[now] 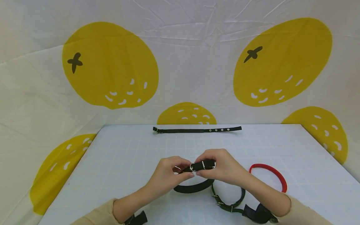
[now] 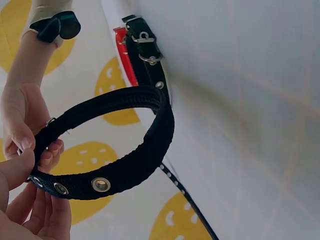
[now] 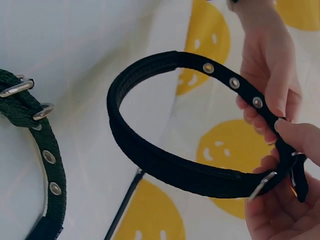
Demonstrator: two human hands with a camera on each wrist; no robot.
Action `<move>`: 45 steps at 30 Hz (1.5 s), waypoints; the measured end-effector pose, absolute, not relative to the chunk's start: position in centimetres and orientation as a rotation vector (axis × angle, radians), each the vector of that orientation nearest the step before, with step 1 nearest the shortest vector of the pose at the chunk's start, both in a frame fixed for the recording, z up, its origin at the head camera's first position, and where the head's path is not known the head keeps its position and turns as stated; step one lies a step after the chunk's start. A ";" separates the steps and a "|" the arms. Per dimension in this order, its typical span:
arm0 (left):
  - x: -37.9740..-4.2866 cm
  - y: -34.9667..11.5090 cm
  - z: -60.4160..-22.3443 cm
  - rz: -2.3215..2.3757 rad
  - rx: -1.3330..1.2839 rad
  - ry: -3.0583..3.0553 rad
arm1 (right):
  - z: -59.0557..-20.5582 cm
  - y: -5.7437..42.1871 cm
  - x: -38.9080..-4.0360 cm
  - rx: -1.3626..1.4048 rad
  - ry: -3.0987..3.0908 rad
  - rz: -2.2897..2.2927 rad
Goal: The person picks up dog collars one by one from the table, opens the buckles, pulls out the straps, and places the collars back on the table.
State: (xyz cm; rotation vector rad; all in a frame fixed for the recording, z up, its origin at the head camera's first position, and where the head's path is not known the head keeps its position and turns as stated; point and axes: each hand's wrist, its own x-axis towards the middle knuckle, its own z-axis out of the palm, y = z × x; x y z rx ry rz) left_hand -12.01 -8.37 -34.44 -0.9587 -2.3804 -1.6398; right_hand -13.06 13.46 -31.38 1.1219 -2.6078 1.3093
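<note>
In my head view, the backdrop fills the upper half of the frame and both sides, a creased white cloth printed with 5 yellow shapes. Below it the pale counter spreads across the middle and bottom, faintly gridded.

2 forearms in beige sleeves reach in from the bottom corners, each with a dark device at the wrist. Near the centre I see the left hand and the right hand close together, both holding the black collar. Each pinches it between thumb and fingers, the left on the eyelet end, the right on the buckle end. The collar is bent into a loop just below the centre of the frame, and my wrist views show it raised off the counter.

Right of centre, the red collar lies curved on the counter, partly covered by the right arm. Below and left of it, the green collar lies looped. At the top edge of the counter I have a thin black strap stretched nearly straight from side to side.

On the held collar I make out a silver buckle and, smallest, 3 metal eyelets.
</note>
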 end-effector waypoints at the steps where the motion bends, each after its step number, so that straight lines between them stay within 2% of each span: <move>1: -12.0 -8.4 -34.4 -1.628 -0.958 -2.383 | -31.3 13.4 -13.0 1.133 -2.601 1.278; 8: -11.9 -8.7 -34.2 -1.574 -0.957 -2.411 | -30.8 13.6 -13.0 1.117 -2.581 1.135; 25: -12.2 -9.8 -34.2 -1.434 -1.001 -2.385 | -31.0 14.4 -13.2 1.077 -2.595 1.153; 41: -12.7 -11.9 -34.5 -1.427 -0.785 -2.404 | -31.4 17.3 -13.9 0.831 -2.686 1.231; 45: -13.4 -12.9 -34.4 -1.242 -0.782 -2.298 | -31.4 18.2 -14.0 0.696 -2.690 1.229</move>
